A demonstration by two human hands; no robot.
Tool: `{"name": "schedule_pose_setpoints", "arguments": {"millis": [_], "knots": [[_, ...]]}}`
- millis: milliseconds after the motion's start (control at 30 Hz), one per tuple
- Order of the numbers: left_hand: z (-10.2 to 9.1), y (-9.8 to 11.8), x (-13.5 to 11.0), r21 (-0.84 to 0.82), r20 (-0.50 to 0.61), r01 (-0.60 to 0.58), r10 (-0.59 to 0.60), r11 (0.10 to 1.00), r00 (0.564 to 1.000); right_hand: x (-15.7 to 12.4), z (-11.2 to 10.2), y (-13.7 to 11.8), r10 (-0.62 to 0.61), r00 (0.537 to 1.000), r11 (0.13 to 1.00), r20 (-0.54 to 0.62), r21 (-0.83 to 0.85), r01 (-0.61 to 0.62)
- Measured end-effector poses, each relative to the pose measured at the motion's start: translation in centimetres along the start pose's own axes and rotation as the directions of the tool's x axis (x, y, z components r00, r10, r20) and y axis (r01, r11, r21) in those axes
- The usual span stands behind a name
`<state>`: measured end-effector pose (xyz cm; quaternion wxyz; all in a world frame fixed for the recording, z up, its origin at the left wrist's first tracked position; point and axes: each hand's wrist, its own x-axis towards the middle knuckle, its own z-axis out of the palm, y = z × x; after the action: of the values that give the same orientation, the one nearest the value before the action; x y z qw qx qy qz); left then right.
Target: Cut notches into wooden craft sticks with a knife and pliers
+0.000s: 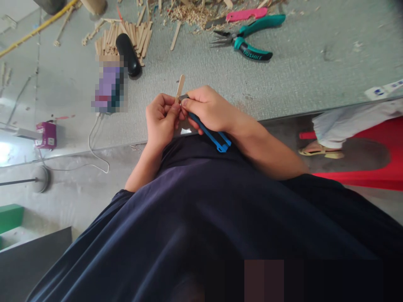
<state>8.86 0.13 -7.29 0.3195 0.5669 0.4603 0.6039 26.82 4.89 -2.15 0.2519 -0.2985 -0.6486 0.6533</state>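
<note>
1. Head view, stick. Wooden stick (179, 88) is upheld nearer the body than the pliers (238, 40) and to their left. Left hand (162, 117) has it: thumb and fingers pinching the lower part, the rounded end free.
2. Knife. Right hand (208, 109), on the body side of the pliers, has its fingers curled round a blue utility knife (217, 137), thumb pushed forward near the metal blade (184, 97). Blade lies just beside the stick; whether it bites the wood, cannot tell.
3. Main risk: a cut. Both thumbs sit close to the blade; a slip on the wood or a sudden push could carry the edge into the left thumb.
4. Stick could twist or split. Cause: short pinch, long unsupported end, thin wood.
5. Support looks poor. Hands hang around the near edge of the worktop (283, 75), bodyward of the pliers; a dropped stick or knife could miss the surface and reach lap or floor. Knife tail overlaps the dark shirt (195, 184) in view; cloth could snag.
6. Clutter. Pink-handled knife (247, 14) lies just beyond the pliers, shavings (189, 16) to their far left, piled sticks (143, 35) further left. A careless reach there could meet a sharp edge, or scatter the pile.
</note>
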Motion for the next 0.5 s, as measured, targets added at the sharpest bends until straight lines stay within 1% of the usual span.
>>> {"name": "schedule_pose_setpoints", "arguments": {"millis": [167, 267, 367, 500], "knots": [[0.1, -0.04, 0.1, -0.03, -0.018, 0.027, -0.028, 0.999, 0.999, -0.2, 0.05, -0.17, 0.014, 1.0, 0.999, -0.009, 0.038, -0.014], [0.07, -0.31, -0.02, 0.011, -0.015, 0.045, -0.045, 0.999, 0.999, -0.19, 0.08, -0.07, 0.017, 1.0, 0.998, -0.011, 0.059, -0.017], [0.05, -0.54, -0.15, 0.05, -0.034, 0.055, -0.053, 0.997, 0.998, -0.13, 0.06, 0.12, 0.018, 1.0, 0.997, -0.012, 0.071, -0.017], [0.0, -0.52, -0.21, 0.063, -0.037, 0.071, -0.068, 0.996, 0.997, -0.2, 0.03, -0.02, 0.013, 1.0, 0.998, -0.007, 0.066, -0.013]]}}
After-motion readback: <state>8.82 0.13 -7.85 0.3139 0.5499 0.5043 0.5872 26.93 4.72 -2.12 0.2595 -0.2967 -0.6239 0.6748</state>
